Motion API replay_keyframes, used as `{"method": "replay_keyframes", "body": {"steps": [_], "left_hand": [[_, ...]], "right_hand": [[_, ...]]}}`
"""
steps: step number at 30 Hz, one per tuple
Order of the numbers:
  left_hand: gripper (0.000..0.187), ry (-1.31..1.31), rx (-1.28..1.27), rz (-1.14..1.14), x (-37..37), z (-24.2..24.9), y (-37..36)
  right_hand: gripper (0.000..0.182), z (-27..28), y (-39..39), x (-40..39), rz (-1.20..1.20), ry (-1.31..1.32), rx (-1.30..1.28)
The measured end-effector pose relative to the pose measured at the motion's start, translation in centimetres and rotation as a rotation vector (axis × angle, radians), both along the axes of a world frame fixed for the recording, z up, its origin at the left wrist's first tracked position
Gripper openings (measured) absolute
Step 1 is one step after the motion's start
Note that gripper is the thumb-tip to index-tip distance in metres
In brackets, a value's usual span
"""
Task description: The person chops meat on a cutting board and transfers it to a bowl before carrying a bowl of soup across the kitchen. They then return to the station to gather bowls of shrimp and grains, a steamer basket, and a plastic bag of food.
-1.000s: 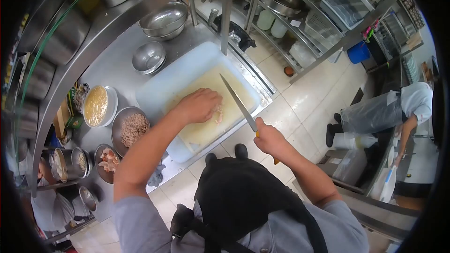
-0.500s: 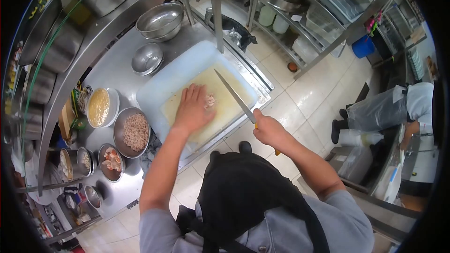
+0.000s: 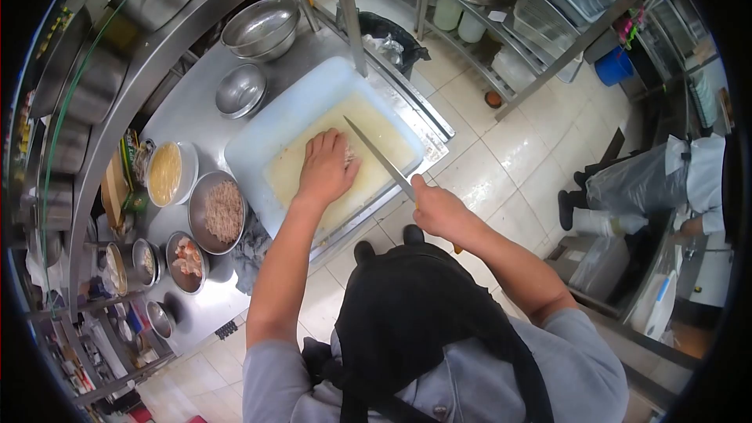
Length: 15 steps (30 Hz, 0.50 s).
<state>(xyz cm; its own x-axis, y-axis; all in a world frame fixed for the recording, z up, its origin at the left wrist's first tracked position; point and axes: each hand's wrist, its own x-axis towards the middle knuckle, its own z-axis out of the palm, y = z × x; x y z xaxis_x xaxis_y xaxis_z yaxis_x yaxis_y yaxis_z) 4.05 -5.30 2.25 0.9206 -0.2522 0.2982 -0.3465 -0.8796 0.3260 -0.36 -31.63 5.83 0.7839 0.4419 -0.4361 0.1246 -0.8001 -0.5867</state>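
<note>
My right hand (image 3: 441, 209) is wrapped round the handle of a long kitchen knife (image 3: 381, 158), its blade slanting over the board toward the upper left. My left hand (image 3: 323, 168) lies palm down on a yellowish cutting board (image 3: 377, 120), fingers stretched out and thumb apart. Between thumb and forefinger shows a small heap of pale, pinkish chopped food (image 3: 349, 155), partly hidden by the hand. The board sits in a whitish plastic tray (image 3: 254, 141) on the steel table.
Left of the tray stand a steel bowl of minced food (image 3: 225, 215), a bowl of orange-white pieces (image 3: 188, 260) and a yellow-filled container (image 3: 166, 174). Steel bowls (image 3: 262, 27) stand at the back. Another person (image 3: 638, 178) in a clear apron is at the right.
My right hand and the knife have shifted slightly left, bringing the blade nearer my left hand. The fingers of my left hand have drawn closer together. The view has shifted a little.
</note>
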Motion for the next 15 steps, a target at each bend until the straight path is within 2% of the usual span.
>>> {"method": "replay_keyframes", "body": {"steps": [1, 5, 7, 11, 13, 15], "left_hand": [[0.041, 0.06, 0.007, -0.023, 0.1, -0.4, -0.1], [0.033, 0.035, -0.026, -0.027, -0.8, -1.7, -0.8], [0.027, -0.064, -0.048, 0.039, -1.2, -1.7, -1.2], [0.028, -0.029, -0.058, 0.117, -1.7, -1.4, -1.7], [0.029, 0.191, -0.023, 0.213, -1.7, -1.0, -2.4], [0.031, 0.129, -0.052, 0.23, -2.1, -1.1, -2.6]], "right_hand": [[0.038, -0.2, 0.0, 0.0, 0.005, 0.0, 0.0], [0.039, -0.4, -0.2, -0.1, 0.023, -0.051, 0.016], [0.04, 0.2, -0.1, -0.3, 0.023, -0.047, 0.02], [0.043, 1.0, 0.3, -0.5, 0.044, -0.049, -0.019], [0.045, 1.2, 0.7, -0.5, 0.057, -0.074, -0.034], [0.044, 1.6, 1.1, -0.7, 0.071, -0.057, -0.069]]}}
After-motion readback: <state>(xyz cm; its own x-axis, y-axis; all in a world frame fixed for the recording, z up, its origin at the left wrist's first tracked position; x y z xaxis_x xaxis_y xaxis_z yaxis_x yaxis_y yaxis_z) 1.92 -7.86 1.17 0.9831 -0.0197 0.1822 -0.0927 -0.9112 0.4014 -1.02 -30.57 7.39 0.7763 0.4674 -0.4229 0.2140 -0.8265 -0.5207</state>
